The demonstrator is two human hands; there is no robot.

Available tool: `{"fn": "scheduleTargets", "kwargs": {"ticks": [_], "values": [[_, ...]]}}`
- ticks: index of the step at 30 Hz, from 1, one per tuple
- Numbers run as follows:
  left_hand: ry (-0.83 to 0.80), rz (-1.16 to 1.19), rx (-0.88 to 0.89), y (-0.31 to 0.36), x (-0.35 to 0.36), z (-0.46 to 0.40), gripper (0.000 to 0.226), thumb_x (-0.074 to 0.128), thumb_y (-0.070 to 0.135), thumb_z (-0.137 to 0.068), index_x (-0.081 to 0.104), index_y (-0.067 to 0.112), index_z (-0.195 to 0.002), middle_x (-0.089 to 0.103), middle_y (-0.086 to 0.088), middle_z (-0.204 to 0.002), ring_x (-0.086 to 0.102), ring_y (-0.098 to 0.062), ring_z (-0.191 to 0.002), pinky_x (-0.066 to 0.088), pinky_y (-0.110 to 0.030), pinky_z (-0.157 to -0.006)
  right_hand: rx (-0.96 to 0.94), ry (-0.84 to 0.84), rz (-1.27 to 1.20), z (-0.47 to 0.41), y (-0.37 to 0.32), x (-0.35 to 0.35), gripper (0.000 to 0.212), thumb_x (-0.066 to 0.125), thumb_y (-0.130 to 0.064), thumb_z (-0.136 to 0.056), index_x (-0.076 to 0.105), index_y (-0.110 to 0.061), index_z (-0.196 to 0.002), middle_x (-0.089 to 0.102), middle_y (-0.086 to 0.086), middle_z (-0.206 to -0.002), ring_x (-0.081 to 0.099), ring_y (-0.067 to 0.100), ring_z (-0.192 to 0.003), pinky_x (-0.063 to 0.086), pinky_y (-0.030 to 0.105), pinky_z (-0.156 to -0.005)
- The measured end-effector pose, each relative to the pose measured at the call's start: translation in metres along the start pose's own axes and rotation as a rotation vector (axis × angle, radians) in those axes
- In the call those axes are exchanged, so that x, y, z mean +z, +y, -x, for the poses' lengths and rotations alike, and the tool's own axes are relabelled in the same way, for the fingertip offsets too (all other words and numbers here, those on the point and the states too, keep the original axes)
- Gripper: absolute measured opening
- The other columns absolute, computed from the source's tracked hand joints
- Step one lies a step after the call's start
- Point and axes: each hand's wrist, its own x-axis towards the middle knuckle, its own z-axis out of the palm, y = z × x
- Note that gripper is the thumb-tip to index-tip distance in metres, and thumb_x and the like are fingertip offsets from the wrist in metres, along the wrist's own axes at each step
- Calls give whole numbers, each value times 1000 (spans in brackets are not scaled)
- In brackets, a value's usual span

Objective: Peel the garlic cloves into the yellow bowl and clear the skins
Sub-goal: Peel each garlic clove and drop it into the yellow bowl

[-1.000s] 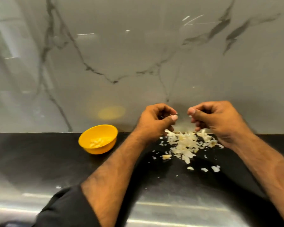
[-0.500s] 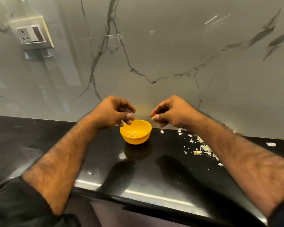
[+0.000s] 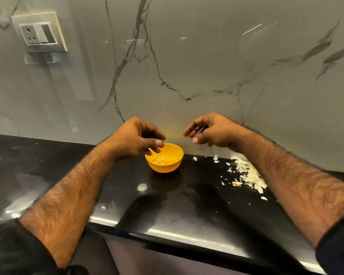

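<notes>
Left hand: the left hand (image 3: 136,138) hovers over the near-left rim of the yellow bowl (image 3: 164,158), fingers loosely curled, tips pointing down into it; I see nothing held.
Right hand: the right hand (image 3: 212,131) hangs just right of the bowl near the counter's back edge, fingers relaxed, holding nothing visible.
Bowl: it stands on the black counter (image 3: 187,199) by the back edge, with peeled garlic cloves (image 3: 159,160) inside.
Skins: the garlic skins (image 3: 246,173) lie heaped toward the counter's right end, with flakes scattered toward the bowl.
Risk: the left fingers sit close to the rim, so a nudge could tip the light bowl; a careless sweep could push skins off the front edge or into the cloves.
Writing: none readable; the wall socket (image 3: 39,32) carries no legible mark.
</notes>
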Motion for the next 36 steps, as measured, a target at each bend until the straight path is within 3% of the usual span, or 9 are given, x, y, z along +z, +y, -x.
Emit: {"fn": "scheduleTargets", "kwargs": {"ticks": [3,5,8,10,12,16,25,28,36], "values": [[-120,55,58,24,28,-9,25,78,11,-95,71,13,-119,82,-9,-88,81,-21,-84,66,-33,-76,52,-2,16,25,28,-31,16,77,-7,-92,80,-20,-99,79,-1,-94,68,14,-84,50,31,-69],[-183,30,76,41,56,-18,25,84,13,-89,67,9,-106,80,-12,-81,80,-24,-75,65,-32,-68,82,-17,72,44,49,-46,9,81,-13,-90,80,-19,-96,79,-4,-88,70,14,-81,51,28,-69],[-232,-57,100,52,96,-38,34,91,23,-83,66,1,-89,76,-14,-72,74,-23,-62,62,-35,-63,102,-67,219,67,75,-58,9,87,-26,-85,82,-27,-92,80,-10,-88,75,9,-87,58,35,-89],[-263,-135,140,51,115,-53,22,87,27,-89,75,8,-88,77,-8,-73,71,-19,-59,61,-33,-66,99,-108,295,76,88,-60,12,90,-34,-82,82,-34,-92,79,-12,-90,75,8,-90,60,40,-95],[-263,-181,172,50,126,-63,8,77,24,-98,80,17,-98,80,-1,-79,72,-16,-60,62,-33,-72,51,-144,351,81,96,-56,14,90,-43,-80,81,-41,-92,77,-13,-91,73,9,-91,60,39,-92],[-130,-81,183,51,144,-81,11,78,30,-98,78,19,-101,79,-1,-80,70,-16,-57,63,-34,-66,-39,-166,410,77,105,-45,20,89,-51,-78,80,-42,-94,70,-18,-88,65,0,-83,51,25,-75],[29,82,174,34,162,-94,17,83,34,-93,79,17,-95,76,-7,-71,70,-12,-58,53,-25,-53,-165,-112,259,73,114,-38,9,83,-34,-90,76,-33,-95,70,-10,-95,65,2,-86,55,26,-81],[27,111,210,36,167,-92,15,82,31,-94,79,17,-94,74,-6,-67,63,-7,-51,49,-21,-52,-149,-5,35,82,114,-58,14,86,-24,-88,75,-19,-96,76,0,-92,70,10,-80,57,24,-75],[-23,128,229,49,179,-83,16,81,34,-95,78,18,-95,76,-1,-71,68,-6,-58,54,-25,-58,19,121,-8,109,128,-89,16,85,-12,-84,79,-14,-99,80,3,-89,78,21,-85,65,32,-83]]}}
